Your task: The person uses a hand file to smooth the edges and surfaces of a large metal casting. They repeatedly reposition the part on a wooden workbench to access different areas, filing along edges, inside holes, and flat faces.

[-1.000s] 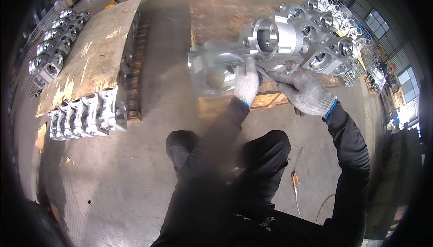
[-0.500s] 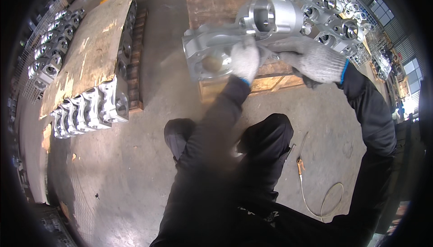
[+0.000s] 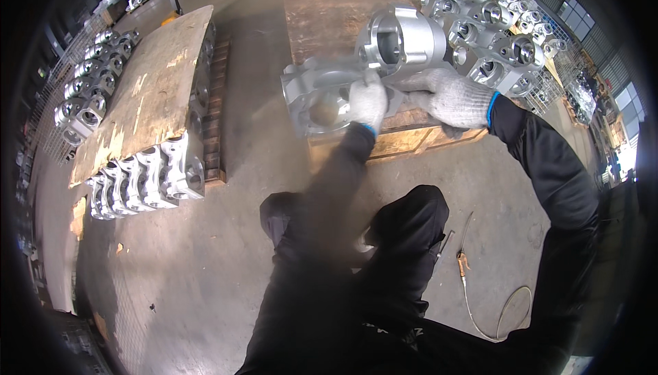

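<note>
A silver metal casting [image 3: 296, 87] with a large round opening lies on a wooden pallet [image 3: 384, 143] in front of me. My left hand [image 3: 369, 103], in a white knit glove, is closed at the casting's right end; what its fingers hold is hidden. Just right of it, my right hand [image 3: 460, 97] in a grey knit glove is closed, its fingers pointing toward the left hand. Whatever lies in its grip I cannot make out. Right behind the hands stands a wide hollow cylindrical casting [image 3: 426, 38].
More silver castings [image 3: 490, 39] crowd the right. At left, a plywood sheet [image 3: 147, 90] covers a stack of castings [image 3: 140, 179] on a pallet. An air blow gun [image 3: 462, 262] with a thin hose [image 3: 469, 310] lies on the floor at my right.
The view has shifted slightly, so the castings sit lower in it. My right hand has moved a little left and away from me, while my left hand stays at the casting's end.
</note>
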Available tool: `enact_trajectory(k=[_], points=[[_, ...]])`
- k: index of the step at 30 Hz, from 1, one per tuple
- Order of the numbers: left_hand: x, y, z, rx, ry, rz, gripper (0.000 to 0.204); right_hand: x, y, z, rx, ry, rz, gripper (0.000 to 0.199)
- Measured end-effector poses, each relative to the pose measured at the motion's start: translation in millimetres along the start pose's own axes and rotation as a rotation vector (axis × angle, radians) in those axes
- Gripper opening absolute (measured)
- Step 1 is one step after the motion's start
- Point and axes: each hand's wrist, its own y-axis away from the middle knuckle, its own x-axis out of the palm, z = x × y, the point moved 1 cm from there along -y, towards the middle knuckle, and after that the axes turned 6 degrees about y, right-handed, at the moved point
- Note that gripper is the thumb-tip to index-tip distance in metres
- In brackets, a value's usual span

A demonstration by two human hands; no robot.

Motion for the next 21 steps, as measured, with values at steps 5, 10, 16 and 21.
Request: enact_trajectory(k=[5, 10, 16, 21], points=[[7, -1, -4, 0.088, -0.015, 0.047, 0.062, -9, -2, 0, 0.192, -0.077, 0.142, 0.051], [-2, 3, -5, 0.014, 0.074, 0.077, 0.064, -4, -6, 1, 0.081, -0.173, 0.045, 0.049], [4, 3, -16, -0.084, 0.165, 0.015, 0.067, -1, 0, 9, 0.128, -0.196, 0.053, 0.05], [-7, 12, -36, -0.166, -0.018, 0.047, 0.068, -1, 8, 21, 0.22, -0.179, 0.103, 0.054]])
